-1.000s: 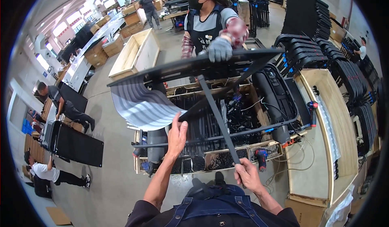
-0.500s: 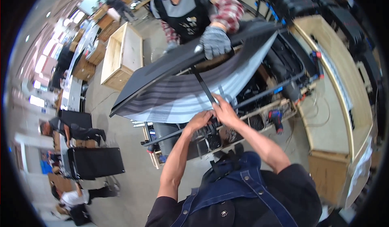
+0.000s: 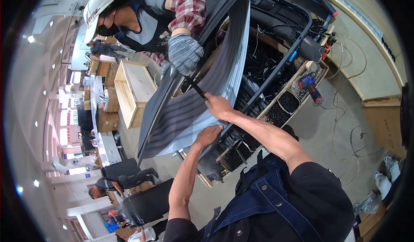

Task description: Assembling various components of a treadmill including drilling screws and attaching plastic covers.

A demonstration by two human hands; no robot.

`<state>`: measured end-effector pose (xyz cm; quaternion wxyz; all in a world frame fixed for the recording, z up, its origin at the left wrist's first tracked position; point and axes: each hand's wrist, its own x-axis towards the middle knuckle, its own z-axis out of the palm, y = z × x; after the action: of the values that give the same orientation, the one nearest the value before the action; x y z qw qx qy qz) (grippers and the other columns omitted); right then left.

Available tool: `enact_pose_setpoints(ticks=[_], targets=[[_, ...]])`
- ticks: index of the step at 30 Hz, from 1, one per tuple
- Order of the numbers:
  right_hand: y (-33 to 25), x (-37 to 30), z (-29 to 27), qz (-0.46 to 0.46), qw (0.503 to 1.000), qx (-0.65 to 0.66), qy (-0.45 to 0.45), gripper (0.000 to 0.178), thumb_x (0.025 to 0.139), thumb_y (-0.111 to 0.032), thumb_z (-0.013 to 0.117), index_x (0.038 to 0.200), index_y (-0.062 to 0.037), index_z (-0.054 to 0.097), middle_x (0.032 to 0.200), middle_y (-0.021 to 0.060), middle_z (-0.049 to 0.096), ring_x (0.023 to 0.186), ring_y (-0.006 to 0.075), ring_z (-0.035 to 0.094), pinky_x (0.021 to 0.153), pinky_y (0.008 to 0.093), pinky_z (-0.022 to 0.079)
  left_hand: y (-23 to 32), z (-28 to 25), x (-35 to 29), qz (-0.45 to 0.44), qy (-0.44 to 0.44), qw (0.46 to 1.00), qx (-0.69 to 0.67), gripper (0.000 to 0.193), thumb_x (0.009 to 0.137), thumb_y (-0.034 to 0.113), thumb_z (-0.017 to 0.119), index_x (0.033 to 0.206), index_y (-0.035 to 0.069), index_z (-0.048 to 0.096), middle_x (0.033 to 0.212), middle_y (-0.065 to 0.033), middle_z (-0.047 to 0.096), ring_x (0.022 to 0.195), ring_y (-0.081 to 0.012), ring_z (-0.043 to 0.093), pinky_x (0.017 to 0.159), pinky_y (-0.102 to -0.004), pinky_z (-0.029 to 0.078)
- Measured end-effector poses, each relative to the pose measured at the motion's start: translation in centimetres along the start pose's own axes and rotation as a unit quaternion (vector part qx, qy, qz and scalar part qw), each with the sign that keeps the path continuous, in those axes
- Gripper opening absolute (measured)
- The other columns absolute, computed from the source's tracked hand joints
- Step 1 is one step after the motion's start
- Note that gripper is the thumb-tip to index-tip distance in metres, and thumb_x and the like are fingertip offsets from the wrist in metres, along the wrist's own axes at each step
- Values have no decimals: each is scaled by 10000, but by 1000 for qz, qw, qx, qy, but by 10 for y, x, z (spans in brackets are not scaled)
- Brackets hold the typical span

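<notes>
A large dark panel [image 3: 160,98] is tilted up across the middle, a grey ribbed sheet [image 3: 185,114] sagging from it. My right hand [image 3: 219,107] is closed around the lower part of a narrow black bar [image 3: 197,88] that slants up to the panel. Just below and left of it, my left hand [image 3: 209,135] has its fingers curled together at the near rail of a black frame [image 3: 276,71]; its fingertips are partly hidden. Across from me, a person's grey-gloved hand [image 3: 185,54] grips the panel's edge above the bar.
Beneath the frame is a wooden tray [image 3: 276,117] of small black parts. A red and blue power drill [image 3: 310,88] lies at its right end; another drill [image 3: 321,0] lies farther back. An open wooden box [image 3: 136,88] stands at left. Thin hoses [image 3: 338,108] trail at right.
My view has swung, shifting the scene. My right hand has moved up along the bar, away from my left hand. The co-worker leans closer, both gloved hands now together on the panel's edge.
</notes>
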<state>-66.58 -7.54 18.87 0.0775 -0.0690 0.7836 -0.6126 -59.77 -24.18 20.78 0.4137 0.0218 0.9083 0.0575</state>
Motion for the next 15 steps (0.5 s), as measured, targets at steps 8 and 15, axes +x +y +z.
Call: enact_pose_setpoints(ticks=[8, 15], targets=[[4, -7, 4, 44, 998, 31, -14, 393, 979, -193, 534, 1353, -73, 521, 910, 269, 703, 907, 484, 669, 791, 576, 531, 6, -68, -80, 84, 203, 853, -474, 628, 1011, 437, 586, 1429, -20, 484, 1182, -127, 693, 960, -221, 704, 798, -325, 572], [28, -1, 13, 34, 998, 50, 14, 409, 942, -213, 589, 1348, -170, 627, 982, 261, 707, 961, 464, 664, 869, 531, 533, -11, -95, -105, 172, 267, 423, -849, 597, 997, 392, 621, 1411, -18, 493, 1383, -178, 583, 1189, -289, 612, 930, -374, 559]])
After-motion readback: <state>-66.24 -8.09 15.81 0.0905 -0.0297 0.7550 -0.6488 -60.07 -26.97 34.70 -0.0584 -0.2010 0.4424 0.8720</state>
